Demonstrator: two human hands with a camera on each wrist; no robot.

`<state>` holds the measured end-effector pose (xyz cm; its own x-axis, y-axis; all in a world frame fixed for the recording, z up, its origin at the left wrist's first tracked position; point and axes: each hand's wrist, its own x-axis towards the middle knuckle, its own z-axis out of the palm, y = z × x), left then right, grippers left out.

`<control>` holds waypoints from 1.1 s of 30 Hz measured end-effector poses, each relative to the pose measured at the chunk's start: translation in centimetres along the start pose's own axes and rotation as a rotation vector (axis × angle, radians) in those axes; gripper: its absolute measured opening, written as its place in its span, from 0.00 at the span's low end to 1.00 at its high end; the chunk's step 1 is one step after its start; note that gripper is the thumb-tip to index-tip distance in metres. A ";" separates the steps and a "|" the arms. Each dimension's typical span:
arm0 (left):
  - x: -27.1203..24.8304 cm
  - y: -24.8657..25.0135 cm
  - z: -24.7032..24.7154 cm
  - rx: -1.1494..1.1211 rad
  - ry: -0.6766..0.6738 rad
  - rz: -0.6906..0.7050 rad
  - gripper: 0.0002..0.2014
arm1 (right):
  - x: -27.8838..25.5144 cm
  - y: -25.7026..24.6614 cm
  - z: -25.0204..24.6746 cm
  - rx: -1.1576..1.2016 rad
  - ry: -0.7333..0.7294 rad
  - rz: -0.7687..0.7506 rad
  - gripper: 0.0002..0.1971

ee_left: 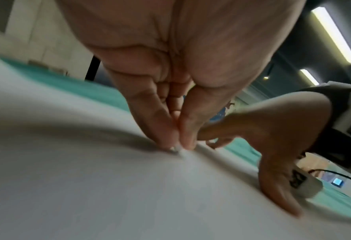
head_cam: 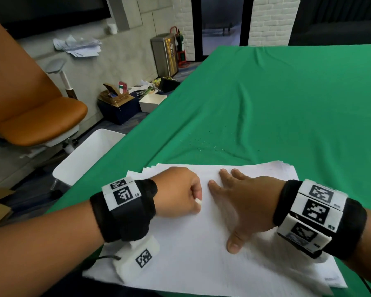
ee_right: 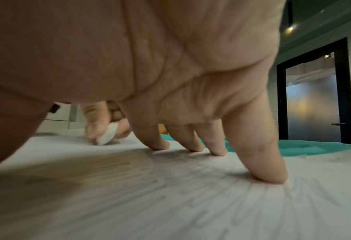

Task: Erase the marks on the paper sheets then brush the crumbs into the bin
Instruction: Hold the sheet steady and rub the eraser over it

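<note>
A stack of white paper sheets (head_cam: 201,243) lies on the green cloth near the table's front edge. My left hand (head_cam: 180,191) is curled into a fist over the stack's left part and pinches a small white eraser (head_cam: 198,201), whose tip touches the top sheet (ee_left: 88,186). The eraser (ee_right: 108,135) shows between thumb and fingers in the right wrist view. My right hand (head_cam: 242,202) lies flat on the paper (ee_right: 190,203) just right of the eraser, its fingers (ee_right: 267,162) straight and spread. Dark eraser crumbs (head_cam: 210,142) are scattered on the cloth beyond the stack.
A white bin (head_cam: 90,155) stands on the floor beside the table's left edge. An orange chair (head_cam: 30,108) sits further left. Boxes and clutter (head_cam: 126,99) and a steel trash can (head_cam: 165,54) stand by the far wall. The green cloth (head_cam: 287,103) stretches far back.
</note>
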<state>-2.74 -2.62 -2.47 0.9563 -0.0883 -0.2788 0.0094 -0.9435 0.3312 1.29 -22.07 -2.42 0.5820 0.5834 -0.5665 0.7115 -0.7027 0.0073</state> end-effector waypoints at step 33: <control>4.8 -0.7 -1.7 -0.794 0.006 -0.171 0.08 | -1.9 2.8 0.1 0.105 0.171 0.039 0.62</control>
<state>2.30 -1.89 -2.51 0.9243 0.0403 -0.3794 0.3580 -0.4354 0.8260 2.10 -25.17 -1.35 0.6728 0.6096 -0.4191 0.6477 -0.7592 -0.0644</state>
